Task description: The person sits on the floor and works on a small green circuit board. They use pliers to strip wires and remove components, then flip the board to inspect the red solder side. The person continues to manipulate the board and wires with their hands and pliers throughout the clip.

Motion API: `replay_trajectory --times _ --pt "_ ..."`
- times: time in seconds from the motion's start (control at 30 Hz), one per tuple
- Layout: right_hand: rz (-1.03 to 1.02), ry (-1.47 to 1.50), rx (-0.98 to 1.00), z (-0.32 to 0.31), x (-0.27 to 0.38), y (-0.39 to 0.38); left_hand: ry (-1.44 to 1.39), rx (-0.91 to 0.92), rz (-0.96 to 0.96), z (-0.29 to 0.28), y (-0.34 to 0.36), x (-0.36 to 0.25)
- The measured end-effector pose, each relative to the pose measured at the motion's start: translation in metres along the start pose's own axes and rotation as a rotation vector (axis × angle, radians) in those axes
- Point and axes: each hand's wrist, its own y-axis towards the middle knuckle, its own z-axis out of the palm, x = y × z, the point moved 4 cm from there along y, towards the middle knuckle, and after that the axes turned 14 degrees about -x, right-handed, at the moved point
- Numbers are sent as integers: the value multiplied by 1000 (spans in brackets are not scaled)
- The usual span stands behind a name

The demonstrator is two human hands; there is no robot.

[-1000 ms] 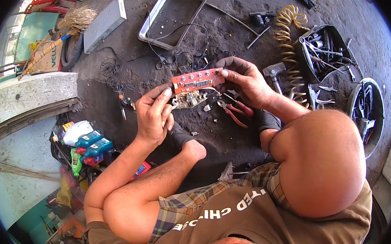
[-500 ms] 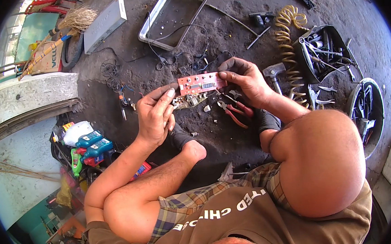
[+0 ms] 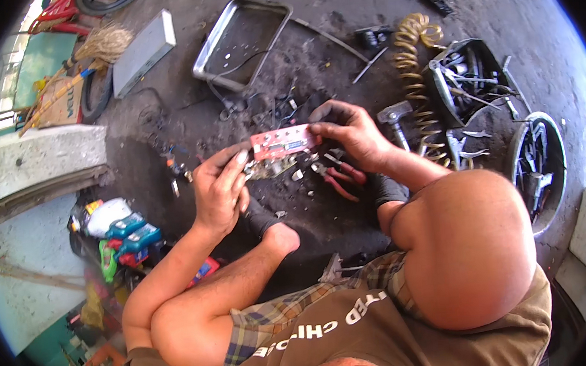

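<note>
A red circuit board (image 3: pixel 282 144) with small components and a display block is held up between my two hands. My left hand (image 3: pixel 216 187) pinches its left end between thumb and fingers. At its right end, my right hand (image 3: pixel 350 136) grips the edge, thumb on top. Just below the red board shows a second, component-covered circuit board (image 3: pixel 272 168), close to my left fingers; whether they hold it too, I cannot tell. Red-handled pliers (image 3: pixel 342 180) lie on the ground below my right hand, and a small white piece (image 3: pixel 297 174) is beside them.
Beyond my hands are a metal tray (image 3: pixel 199 68) and loose black wires. To the right lie a hammer (image 3: pixel 396 120), a coiled yellowish hose (image 3: pixel 409 64), a tool-filled bin (image 3: pixel 439 96) and a round tub (image 3: pixel 561 162) of tools. Several bottles (image 3: pixel 131 230) stand at my left.
The whole view has shifted, so the surroundings sit farther left. Both hands keep their hold on the red board, which stays in nearly the same place over the ground.
</note>
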Motion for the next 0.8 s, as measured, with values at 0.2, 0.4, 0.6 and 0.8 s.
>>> replay_trajectory --times 0.2,0.4,0.6,0.8 --pt "34 64 11 1 -1 1 36 -14 -6 1 -1 -2" --pt "374 50 -223 -30 -30 13 49 -28 -9 -1 2 -4" --pt "279 -117 -422 -104 -34 50 59 0 -15 0 2 -2" --pt "-151 223 -687 -157 56 93 58 13 -13 1 1 -5"
